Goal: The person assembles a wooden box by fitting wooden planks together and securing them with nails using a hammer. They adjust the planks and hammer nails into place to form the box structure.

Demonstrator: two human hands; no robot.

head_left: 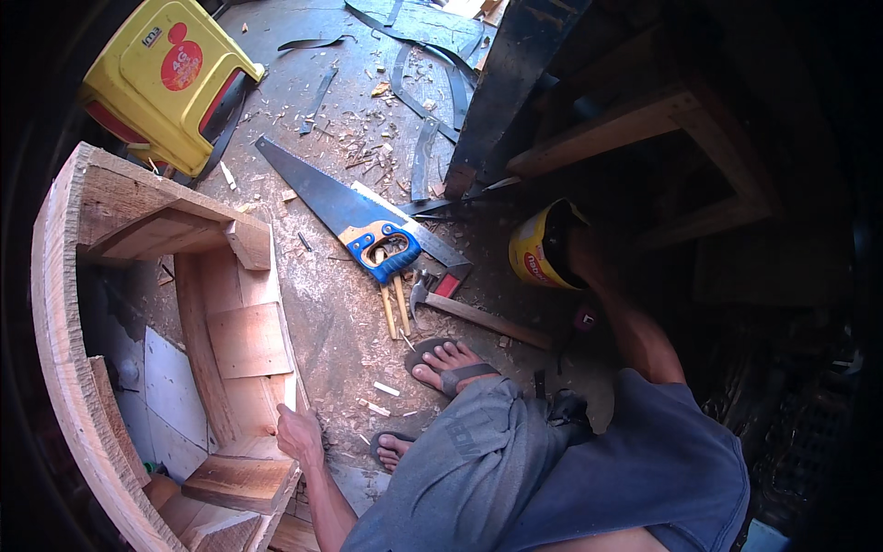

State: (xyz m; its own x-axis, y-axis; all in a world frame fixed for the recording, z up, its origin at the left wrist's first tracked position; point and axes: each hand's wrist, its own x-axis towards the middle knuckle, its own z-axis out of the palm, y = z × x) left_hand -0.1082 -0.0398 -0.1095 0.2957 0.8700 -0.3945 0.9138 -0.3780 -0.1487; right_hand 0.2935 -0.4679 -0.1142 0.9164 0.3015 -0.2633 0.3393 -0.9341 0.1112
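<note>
My left hand (300, 436) is closed at the inner edge of a curved wooden frame (57, 267), with a short pale wood strip (290, 390) standing up out of its fingers. The frame is raw timber with cross pieces and stands on the left. My right hand (581, 250) reaches into the mouth of a yellow tin (531, 248). Its fingers are hidden by the dark inside of the tin, so their grip does not show. A claw hammer (487, 319) lies between the tin and my sandalled feet.
A handsaw (340, 216) with a blue handle lies mid-floor, by a metal square (432, 241) and two wooden-handled tools (395, 308). Wood shavings and black strips (425, 156) litter the floor. A yellow stool (170, 83) stands upper left; another wooden frame (607, 138) stands in shadow.
</note>
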